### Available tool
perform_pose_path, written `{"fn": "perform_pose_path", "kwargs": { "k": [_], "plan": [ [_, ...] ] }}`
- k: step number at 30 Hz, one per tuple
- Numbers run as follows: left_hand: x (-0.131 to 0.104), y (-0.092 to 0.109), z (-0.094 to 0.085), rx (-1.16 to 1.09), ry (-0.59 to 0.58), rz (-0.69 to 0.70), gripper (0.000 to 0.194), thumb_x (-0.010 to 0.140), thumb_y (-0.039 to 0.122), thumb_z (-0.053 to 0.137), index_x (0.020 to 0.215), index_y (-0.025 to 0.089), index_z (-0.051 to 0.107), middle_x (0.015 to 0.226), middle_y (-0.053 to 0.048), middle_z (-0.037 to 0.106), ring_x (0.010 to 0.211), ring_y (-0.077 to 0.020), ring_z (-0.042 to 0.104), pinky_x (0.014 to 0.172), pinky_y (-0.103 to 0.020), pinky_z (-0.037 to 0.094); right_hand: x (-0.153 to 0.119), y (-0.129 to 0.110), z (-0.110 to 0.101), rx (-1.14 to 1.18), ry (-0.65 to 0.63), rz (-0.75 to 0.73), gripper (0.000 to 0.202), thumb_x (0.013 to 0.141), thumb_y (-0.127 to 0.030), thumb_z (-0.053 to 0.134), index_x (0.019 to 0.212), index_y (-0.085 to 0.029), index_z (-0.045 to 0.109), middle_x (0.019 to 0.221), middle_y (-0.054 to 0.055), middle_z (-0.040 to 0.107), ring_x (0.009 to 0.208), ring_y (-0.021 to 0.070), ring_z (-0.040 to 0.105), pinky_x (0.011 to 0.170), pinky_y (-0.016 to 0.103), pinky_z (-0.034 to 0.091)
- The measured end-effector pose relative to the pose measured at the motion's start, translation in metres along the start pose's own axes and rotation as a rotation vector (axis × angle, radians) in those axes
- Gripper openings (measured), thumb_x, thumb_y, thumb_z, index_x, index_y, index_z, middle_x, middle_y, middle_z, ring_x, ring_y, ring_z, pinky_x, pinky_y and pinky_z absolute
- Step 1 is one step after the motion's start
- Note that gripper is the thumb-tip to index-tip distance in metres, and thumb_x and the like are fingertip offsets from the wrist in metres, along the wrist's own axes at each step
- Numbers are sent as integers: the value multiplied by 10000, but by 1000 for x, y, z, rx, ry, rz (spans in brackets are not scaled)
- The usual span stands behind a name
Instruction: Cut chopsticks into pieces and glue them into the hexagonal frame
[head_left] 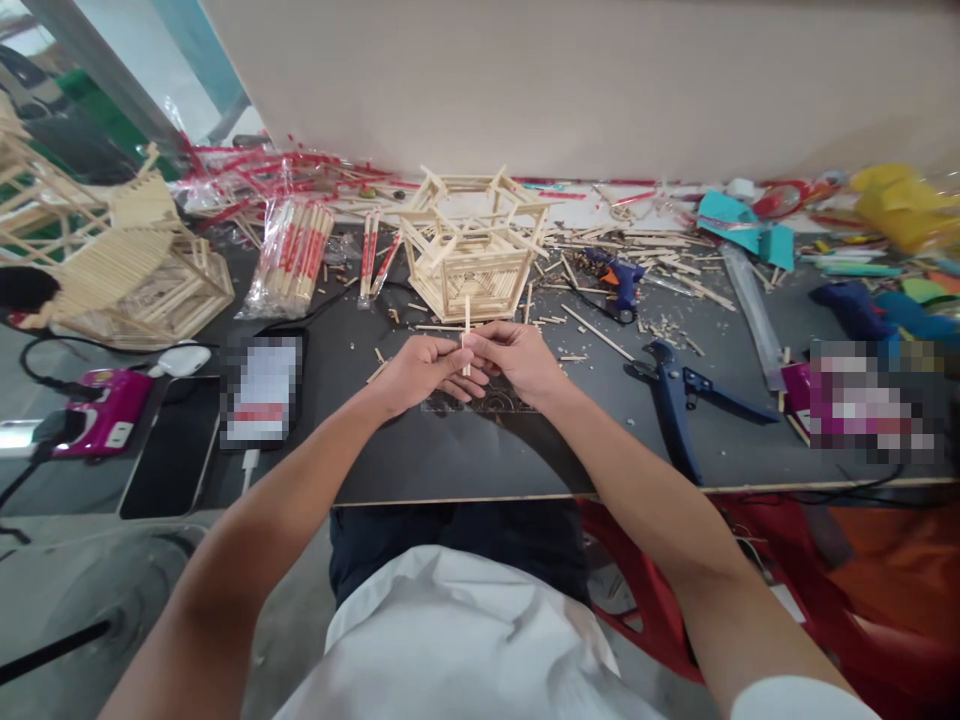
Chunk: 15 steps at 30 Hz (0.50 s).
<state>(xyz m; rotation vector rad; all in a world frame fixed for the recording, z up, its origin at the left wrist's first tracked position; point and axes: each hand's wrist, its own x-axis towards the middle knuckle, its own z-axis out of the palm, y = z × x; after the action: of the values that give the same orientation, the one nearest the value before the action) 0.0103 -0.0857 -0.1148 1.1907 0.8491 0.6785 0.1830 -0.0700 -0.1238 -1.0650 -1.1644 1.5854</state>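
Between my hands a short pale wooden stick [467, 318] stands upright. My left hand [427, 372] pinches it from the left, and my right hand [519, 360] has its thumb and fingers closed on it from the right. The fingertips of both hands meet at the stick. Just beyond them sits a many-sided basket-like frame [480, 275] built of wooden sticks. A dark patterned mat [499, 402] lies partly under my hands.
Blue cutters [679, 400] and a blue glue gun [621, 280] lie on the right. Wrapped chopsticks [292, 255], a phone [169, 445], a lit phone [262, 390] and a pink power strip [112, 410] are left. Stick pieces [675, 255] litter the back of the table [450, 470].
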Motion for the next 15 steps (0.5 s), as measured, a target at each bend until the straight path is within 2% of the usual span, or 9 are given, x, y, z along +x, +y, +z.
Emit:
{"fn": "perform_pose_path", "kwargs": {
  "k": [6,12,15],
  "plan": [
    [-1,2,2,25,19,2,462,827,538,731,947,92,711,856,-122,764,733,-204,754,639,-277,618,-1,-4,0,-8,-9,-7,366,575,-465,883,704,-172,706,554,-45,601,469,51,431,433,216,299],
    [-1,2,0,57,29,-8,405,833,494,739,903,98,686,807,-102,752,702,-197,747,642,-296,621,0,1,0,-56,-9,-22,403,598,-532,859,728,-180,713,540,-43,589,468,59,417,433,222,298],
    [-1,2,-1,71,22,-9,400,830,495,740,890,103,687,795,-94,748,689,-186,743,641,-286,619,-1,-5,-4,-189,-26,-58,415,671,-570,801,786,-176,733,584,-27,614,477,67,421,451,237,331]
  ]
}}
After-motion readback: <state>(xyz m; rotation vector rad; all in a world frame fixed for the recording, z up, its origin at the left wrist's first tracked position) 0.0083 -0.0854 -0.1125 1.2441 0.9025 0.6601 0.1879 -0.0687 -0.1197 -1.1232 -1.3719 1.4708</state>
